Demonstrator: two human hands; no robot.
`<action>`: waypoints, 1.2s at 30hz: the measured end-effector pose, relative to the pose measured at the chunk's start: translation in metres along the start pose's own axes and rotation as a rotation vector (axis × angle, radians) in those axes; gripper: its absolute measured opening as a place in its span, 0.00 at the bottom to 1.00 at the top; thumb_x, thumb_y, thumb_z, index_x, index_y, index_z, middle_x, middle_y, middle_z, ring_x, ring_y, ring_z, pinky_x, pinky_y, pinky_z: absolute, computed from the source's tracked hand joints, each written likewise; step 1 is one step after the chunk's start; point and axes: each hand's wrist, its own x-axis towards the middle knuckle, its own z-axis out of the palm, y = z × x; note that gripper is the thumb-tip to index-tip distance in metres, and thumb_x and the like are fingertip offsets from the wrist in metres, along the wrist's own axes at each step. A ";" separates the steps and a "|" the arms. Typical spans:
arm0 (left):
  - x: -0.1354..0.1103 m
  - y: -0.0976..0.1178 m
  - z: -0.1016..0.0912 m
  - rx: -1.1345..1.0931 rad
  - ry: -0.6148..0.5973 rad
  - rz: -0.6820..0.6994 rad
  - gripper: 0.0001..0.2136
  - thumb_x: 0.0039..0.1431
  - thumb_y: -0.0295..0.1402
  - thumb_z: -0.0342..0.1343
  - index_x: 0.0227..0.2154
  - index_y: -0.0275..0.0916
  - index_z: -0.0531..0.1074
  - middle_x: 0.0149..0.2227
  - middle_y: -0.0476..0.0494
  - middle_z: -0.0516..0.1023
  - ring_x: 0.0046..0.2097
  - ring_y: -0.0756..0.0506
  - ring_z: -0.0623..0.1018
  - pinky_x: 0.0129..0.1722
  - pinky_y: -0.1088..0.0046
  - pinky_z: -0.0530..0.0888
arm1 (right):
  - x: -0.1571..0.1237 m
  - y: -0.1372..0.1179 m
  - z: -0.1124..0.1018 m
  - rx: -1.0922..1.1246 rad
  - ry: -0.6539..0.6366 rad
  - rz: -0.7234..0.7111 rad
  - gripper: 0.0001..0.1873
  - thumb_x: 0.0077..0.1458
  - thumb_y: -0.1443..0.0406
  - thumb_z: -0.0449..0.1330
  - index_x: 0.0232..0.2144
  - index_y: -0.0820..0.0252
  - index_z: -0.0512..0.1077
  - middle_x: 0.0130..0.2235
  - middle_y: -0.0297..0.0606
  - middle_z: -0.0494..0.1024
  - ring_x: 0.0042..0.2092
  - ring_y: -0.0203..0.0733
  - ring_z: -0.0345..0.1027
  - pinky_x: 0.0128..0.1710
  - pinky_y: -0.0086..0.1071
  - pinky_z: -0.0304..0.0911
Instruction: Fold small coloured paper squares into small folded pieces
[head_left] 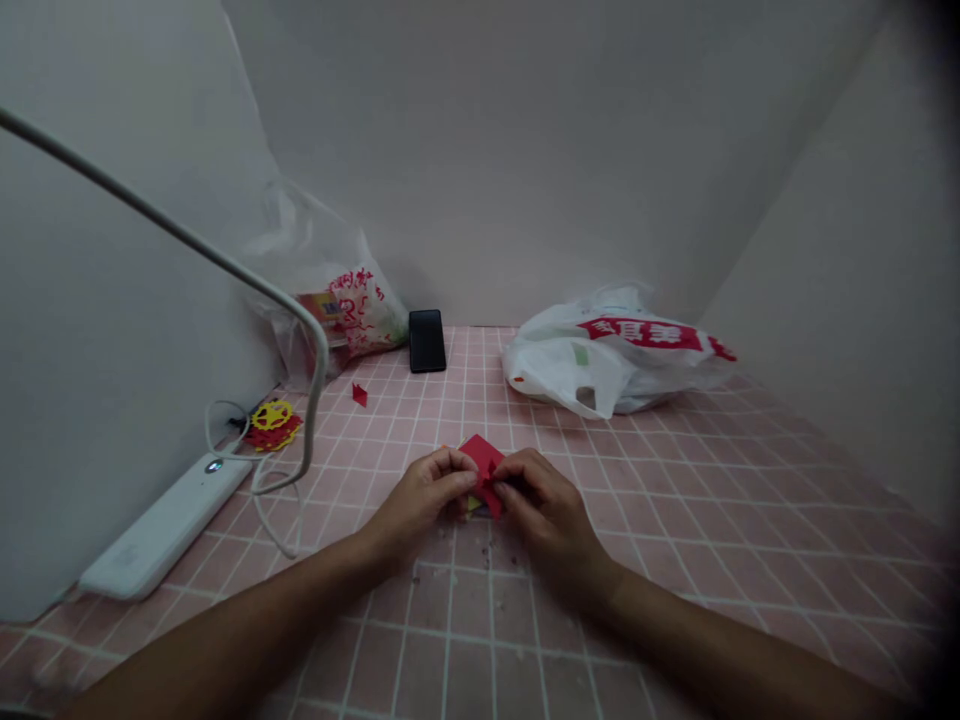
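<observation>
Phone point(427, 341): black, flat near the back wall point(480, 180)
Left bag point(375, 315): see-through plastic, red print
Right bag point(570, 365): white plastic, red band
Gadget point(165, 525): long, white, beside the left wall point(135, 330)
Table point(712, 540): pink, white grid lines

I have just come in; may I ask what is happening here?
A person is handling a red paper-like piece over a pink gridded surface. The left hand and the right hand are close together, each pinching at it with the fingertips. To the left, red and yellow cut-outs lie near a white device. A black phone lies farther back.
</observation>
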 end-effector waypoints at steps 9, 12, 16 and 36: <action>0.007 -0.013 -0.001 0.045 -0.083 0.128 0.13 0.46 0.31 0.66 0.33 0.38 0.69 0.33 0.49 0.72 0.35 0.49 0.73 0.36 0.72 0.68 | -0.001 0.000 0.001 0.051 0.003 -0.004 0.08 0.58 0.73 0.56 0.32 0.56 0.70 0.34 0.36 0.72 0.36 0.41 0.68 0.36 0.34 0.63; 0.009 -0.016 -0.002 0.029 -0.106 0.133 0.14 0.45 0.33 0.68 0.32 0.38 0.69 0.32 0.48 0.73 0.33 0.49 0.73 0.35 0.73 0.68 | -0.001 -0.001 0.002 0.064 -0.006 0.018 0.08 0.58 0.73 0.56 0.31 0.57 0.71 0.33 0.36 0.72 0.36 0.41 0.68 0.36 0.34 0.63; 0.009 -0.011 -0.003 0.050 -0.119 0.136 0.14 0.46 0.36 0.67 0.30 0.37 0.69 0.27 0.49 0.73 0.29 0.50 0.72 0.32 0.73 0.68 | -0.004 0.002 0.003 0.111 -0.013 0.058 0.06 0.59 0.71 0.56 0.35 0.56 0.71 0.35 0.36 0.72 0.37 0.41 0.68 0.37 0.34 0.64; 0.051 0.048 -0.133 0.280 0.621 0.441 0.07 0.38 0.33 0.63 0.23 0.36 0.74 0.27 0.48 0.76 0.32 0.47 0.72 0.36 0.71 0.65 | -0.004 0.026 0.003 0.135 0.007 0.285 0.11 0.60 0.57 0.55 0.37 0.58 0.70 0.33 0.38 0.73 0.32 0.43 0.67 0.28 0.32 0.59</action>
